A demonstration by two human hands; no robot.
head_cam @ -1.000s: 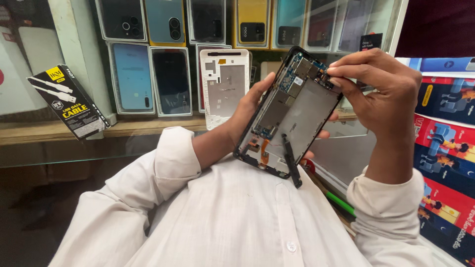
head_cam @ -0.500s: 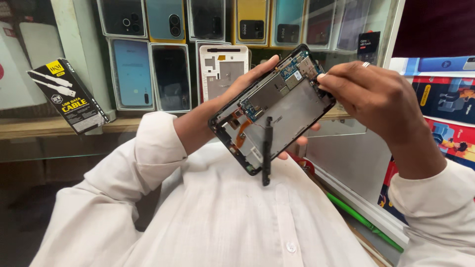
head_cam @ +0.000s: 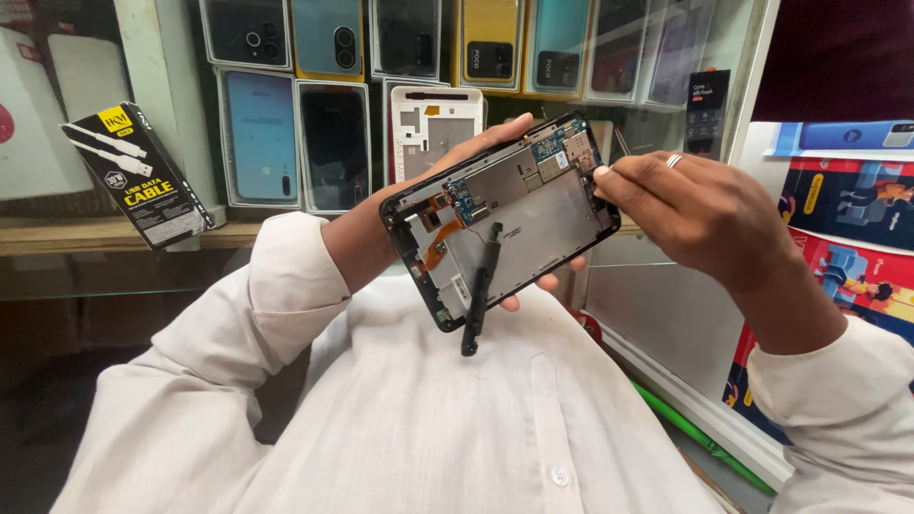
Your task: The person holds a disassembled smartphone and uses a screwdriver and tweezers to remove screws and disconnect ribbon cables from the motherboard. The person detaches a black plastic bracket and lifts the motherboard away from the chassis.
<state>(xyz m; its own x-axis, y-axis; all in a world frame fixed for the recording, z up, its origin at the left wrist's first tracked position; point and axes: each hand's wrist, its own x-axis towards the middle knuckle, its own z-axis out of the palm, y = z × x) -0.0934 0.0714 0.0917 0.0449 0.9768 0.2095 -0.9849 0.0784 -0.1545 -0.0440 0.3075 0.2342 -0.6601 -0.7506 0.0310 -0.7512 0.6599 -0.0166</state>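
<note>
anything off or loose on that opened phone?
Yes. A long black strip part hangs off the opened phone, its lower end dangling past the frame's edge, not seated. The left hand cradles the phone from behind; the right hand pinches at its upper corner. No cracks visible.

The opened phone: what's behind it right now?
Behind the opened phone, the left hand cradles it; fingertips show at its lower edge. The palm is covered. Farther back stands a white phone frame.

wooden shelf (head_cam: 86, 233), black cable box (head_cam: 138, 176) leaning
</note>
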